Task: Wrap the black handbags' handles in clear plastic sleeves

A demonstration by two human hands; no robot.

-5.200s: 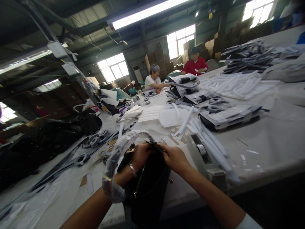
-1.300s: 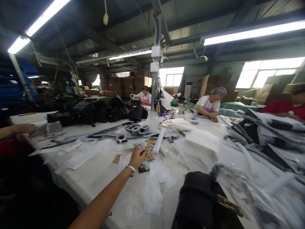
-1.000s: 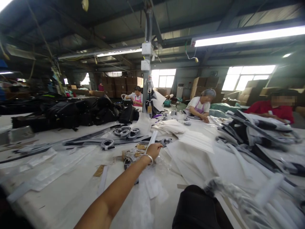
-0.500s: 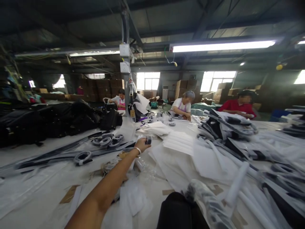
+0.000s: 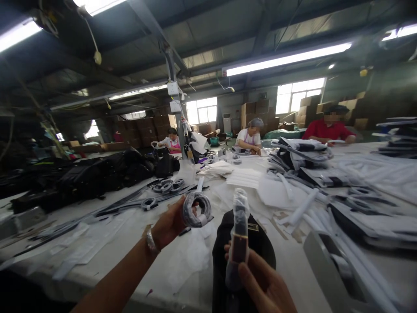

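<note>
My left hand (image 5: 172, 219) is closed on a coiled strap (image 5: 189, 213), grey and black, with a white band around its lower part. Several fingertips show through the middle of the coil. In my right hand (image 5: 260, 278) is a bag handle (image 5: 240, 226), wrapped in clear plastic and held upright between thumb and fingers. Behind and below the handle stands a black bag (image 5: 224, 248) with a gold-coloured metal fitting (image 5: 253, 227). The handle hides part of the bag, and the bag's lower end is out of frame.
More coiled straps (image 5: 167, 187) lie on the table to the left, before a heap of black bags (image 5: 94, 174). White sheets (image 5: 244, 178) cover the middle. A grey tape dispenser (image 5: 335, 269) stands at right. Several people (image 5: 249, 137) work across the table.
My left hand has come back toward me with the coiled strap. My right hand, unseen before, now grips the bag handle. The view has turned and tilted, bringing the tape dispenser into sight.
</note>
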